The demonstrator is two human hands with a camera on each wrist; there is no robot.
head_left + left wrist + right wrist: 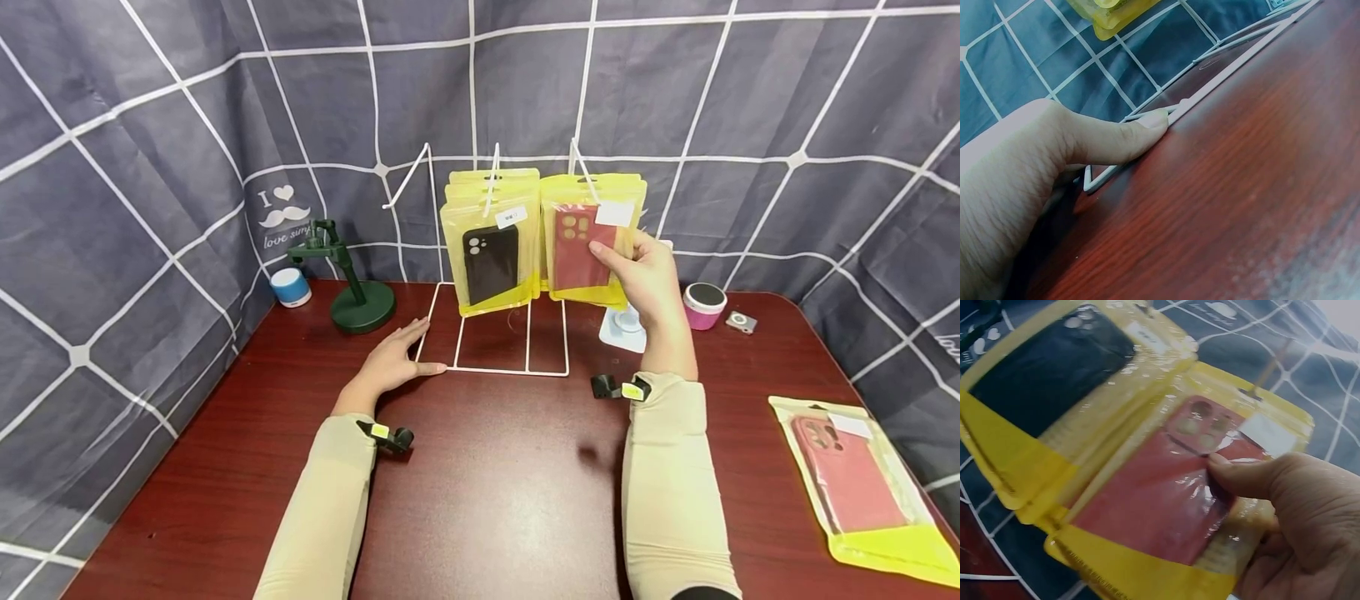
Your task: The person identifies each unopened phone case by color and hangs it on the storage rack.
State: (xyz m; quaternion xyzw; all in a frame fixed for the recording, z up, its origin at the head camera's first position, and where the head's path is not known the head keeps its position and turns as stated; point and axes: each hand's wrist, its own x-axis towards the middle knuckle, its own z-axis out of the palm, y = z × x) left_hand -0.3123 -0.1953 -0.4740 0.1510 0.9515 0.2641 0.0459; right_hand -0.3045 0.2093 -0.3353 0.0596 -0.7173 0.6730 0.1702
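Note:
A white wire display rack (495, 367) stands at the back of the dark red table (495, 483). Yellow pouches hang on its hooks: a stack with a black phone case (490, 262) (1047, 362) in front, and beside it a stack with a red phone case (581, 246) (1160, 500). My right hand (647, 279) (1297, 506) pinches the front red-case pouch, thumb on its face, fingers behind it. My left hand (393, 362) (1054, 169) lies flat on the table, its thumb pressing the rack's base wire (1210, 94) at the front left corner.
Another yellow pouch with a red case (855, 483) lies at the table's right edge. A green stand (352, 292) and small blue speaker (289, 287) sit back left. A pink speaker (705, 305), a white holder (624, 327) and a small silver device (741, 322) sit back right. A grid-patterned cloth (150, 167) surrounds the table.

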